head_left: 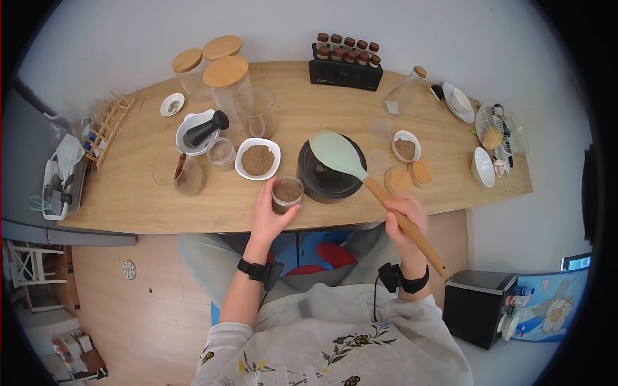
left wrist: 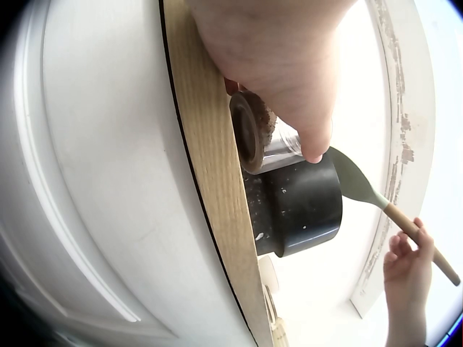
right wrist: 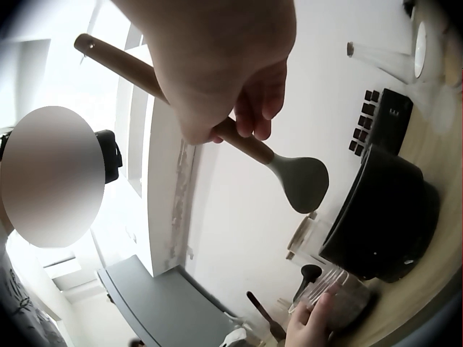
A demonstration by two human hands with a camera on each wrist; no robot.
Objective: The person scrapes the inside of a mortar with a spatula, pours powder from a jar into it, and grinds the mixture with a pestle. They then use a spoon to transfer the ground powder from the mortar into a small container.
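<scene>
My left hand [head_left: 267,215] grips a small glass jar [head_left: 287,195] of brown powder near the table's front edge; the left wrist view shows the jar [left wrist: 269,134] beside a black bowl-like vessel [left wrist: 304,210]. My right hand [head_left: 407,222] holds the wooden handle of a spatula [head_left: 415,238], its pale green head [head_left: 336,153] above the black vessel [head_left: 315,177]. In the right wrist view the green head [right wrist: 302,182] is raised clear of the vessel's rim [right wrist: 354,199]. A white dish [head_left: 258,159] of brown powder sits behind the jar.
Left of the white dish are a powder jar [head_left: 221,154], a mortar with a dark pestle [head_left: 205,130] and a tilted glass jar [head_left: 190,179]. Lidded canisters [head_left: 226,72] and a spice rack [head_left: 346,67] stand behind. To the right lie wooden lids [head_left: 398,180] and a small bowl [head_left: 406,147].
</scene>
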